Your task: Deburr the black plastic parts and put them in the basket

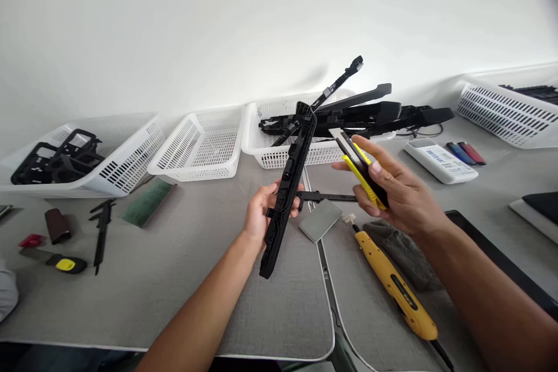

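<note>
Above the middle of the table, my left hand (257, 209) is closed around a long black plastic part (288, 189), which stands tilted with its upper end away from me. Ribs and clips show along its side. My right hand (396, 192) grips a yellow and black utility knife (364, 171), its blade out and pointing up and left. The blade is near the part but apart from it. Under the hands lie a grey flat block (321, 221) and a black caliper (329, 196), partly hidden by my left hand and the part.
Behind, a white basket (279, 158) holds several long black parts (357, 119). Another white basket (194, 173) stands beside it, and one with black frames (131, 171) is at left. A yellow corded tool (396, 285) lies at right. A second knife (65, 263) lies at left.
</note>
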`<state>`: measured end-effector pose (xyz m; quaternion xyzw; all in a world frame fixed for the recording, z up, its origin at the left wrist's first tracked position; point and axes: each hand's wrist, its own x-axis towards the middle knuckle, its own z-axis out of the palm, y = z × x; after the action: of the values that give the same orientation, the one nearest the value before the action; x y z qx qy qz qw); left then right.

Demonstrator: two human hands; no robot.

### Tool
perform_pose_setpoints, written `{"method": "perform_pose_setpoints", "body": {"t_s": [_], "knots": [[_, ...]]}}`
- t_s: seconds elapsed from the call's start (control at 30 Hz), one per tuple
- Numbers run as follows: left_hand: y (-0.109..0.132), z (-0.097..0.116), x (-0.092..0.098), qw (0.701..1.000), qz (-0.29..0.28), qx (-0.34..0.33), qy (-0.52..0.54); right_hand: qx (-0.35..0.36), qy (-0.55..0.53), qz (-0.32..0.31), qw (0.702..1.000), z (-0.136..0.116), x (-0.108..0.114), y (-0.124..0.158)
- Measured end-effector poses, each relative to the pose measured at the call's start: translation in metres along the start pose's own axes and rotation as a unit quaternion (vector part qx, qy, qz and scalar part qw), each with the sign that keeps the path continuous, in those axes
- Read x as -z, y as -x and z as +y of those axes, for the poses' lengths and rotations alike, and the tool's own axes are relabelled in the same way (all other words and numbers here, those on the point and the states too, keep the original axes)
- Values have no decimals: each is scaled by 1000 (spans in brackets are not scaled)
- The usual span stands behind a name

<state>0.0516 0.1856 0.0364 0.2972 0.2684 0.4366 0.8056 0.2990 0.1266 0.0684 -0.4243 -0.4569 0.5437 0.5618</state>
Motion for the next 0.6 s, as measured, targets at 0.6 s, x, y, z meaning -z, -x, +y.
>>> {"method": "perform_pose_setpoints", "body": {"t_s": [0.6], "knots": [[0, 1, -1, 1000, -21, 0, -5, 85, 546, 39, 832, 47, 18, -13]]}}
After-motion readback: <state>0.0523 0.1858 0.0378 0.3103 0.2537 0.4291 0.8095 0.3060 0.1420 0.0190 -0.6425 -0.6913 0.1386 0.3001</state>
